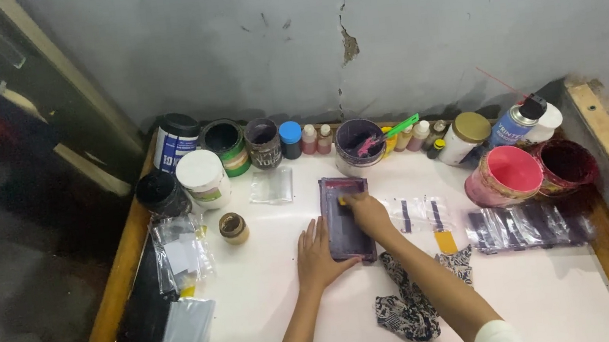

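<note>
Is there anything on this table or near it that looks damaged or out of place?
Yes. The grey wall behind the table is cracked, with paint chipped off above the purple-stained tub. A patterned cloth lies crumpled under the right hand and forearm.

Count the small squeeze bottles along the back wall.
5 visible: two pinkish bottles left of the purple tub, three to its right. More may hide behind the tub.

Smooth matt white worktop with wooden edging; crumpled patterned cloth rag; glossy clear plastic bags; rough cracked plaster wall.
</note>
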